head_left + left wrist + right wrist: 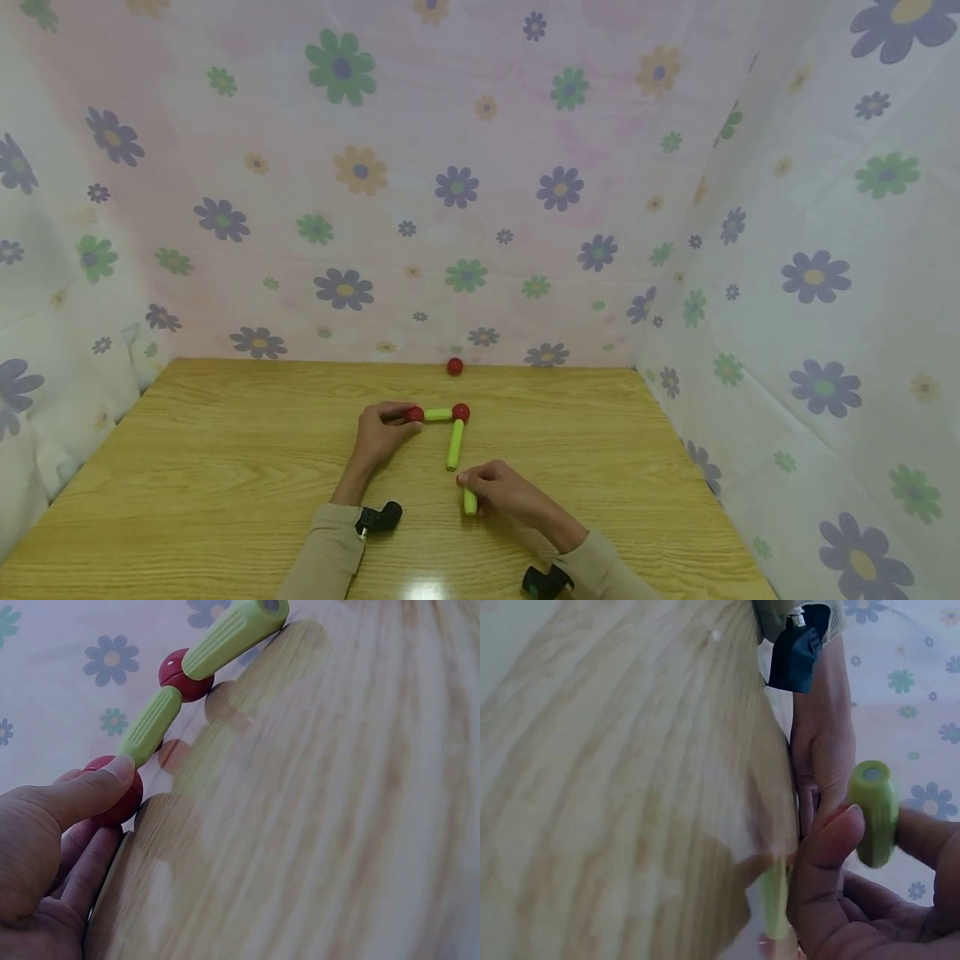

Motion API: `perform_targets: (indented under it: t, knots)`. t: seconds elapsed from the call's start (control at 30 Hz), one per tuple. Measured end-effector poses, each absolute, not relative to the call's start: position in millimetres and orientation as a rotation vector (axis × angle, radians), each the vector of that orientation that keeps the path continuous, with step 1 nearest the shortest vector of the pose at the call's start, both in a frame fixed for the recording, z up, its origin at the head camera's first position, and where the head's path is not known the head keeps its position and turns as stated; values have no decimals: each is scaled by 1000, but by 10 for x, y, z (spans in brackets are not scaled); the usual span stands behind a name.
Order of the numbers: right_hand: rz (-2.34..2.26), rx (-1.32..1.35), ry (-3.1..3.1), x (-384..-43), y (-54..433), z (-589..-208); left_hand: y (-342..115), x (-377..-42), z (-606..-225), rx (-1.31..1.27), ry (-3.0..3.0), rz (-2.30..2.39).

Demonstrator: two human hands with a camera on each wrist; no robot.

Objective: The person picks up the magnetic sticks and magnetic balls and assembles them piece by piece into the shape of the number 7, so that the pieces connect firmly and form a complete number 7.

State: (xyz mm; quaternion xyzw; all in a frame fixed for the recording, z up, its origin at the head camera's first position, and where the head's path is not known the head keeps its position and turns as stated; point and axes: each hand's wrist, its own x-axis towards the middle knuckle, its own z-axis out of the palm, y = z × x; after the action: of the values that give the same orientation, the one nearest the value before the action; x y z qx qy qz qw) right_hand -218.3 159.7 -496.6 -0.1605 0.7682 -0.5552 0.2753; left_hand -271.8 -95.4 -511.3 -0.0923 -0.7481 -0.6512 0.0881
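Observation:
My left hand [378, 435] pinches a red ball [415, 415] between thumb and fingers. From that ball a short lime-green rod [438, 414] runs right to a second red ball [461, 412]. A further lime-green rod [455, 446] is joined to this second ball and points toward me, its near end free. Just nearer than that end, my right hand [512, 493] holds a separate lime-green rod [874, 814] between thumb and finger. A grey disc shows on its end in the right wrist view. A bit of red shows at the right fingertips in the head view, mostly hidden.
A loose red ball [455, 367] lies at the back edge of the wooden table [225, 467]. Flower-patterned cloth [405, 250] hangs behind and at both sides. Each wrist wears a black device, one at the left cuff [379, 518] and one at the right cuff [547, 582].

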Motion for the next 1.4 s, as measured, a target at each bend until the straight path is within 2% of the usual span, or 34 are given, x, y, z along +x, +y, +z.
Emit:
perform_targets:
  t: [0.2, 0.57, 1.0, 1.4]
  knots:
    - [-1543, -403, 2016, -2147, 1605, -5013, -956, -2739, -5143, -259, -2236, -1943]
    - [-1692, -331, 1844, -2096, 1579, -5026, -957, -2971, -5475, -224, -2190, -1946]
    - [-1621, -311, 1859, -2087, 1587, -5030, -939, -2966, -5460, -220, -2188, -1920]
    - [-1579, -95, 2037, -2125, 1532, -5044, -952, -2958, -5461, -224, -2174, -1957]
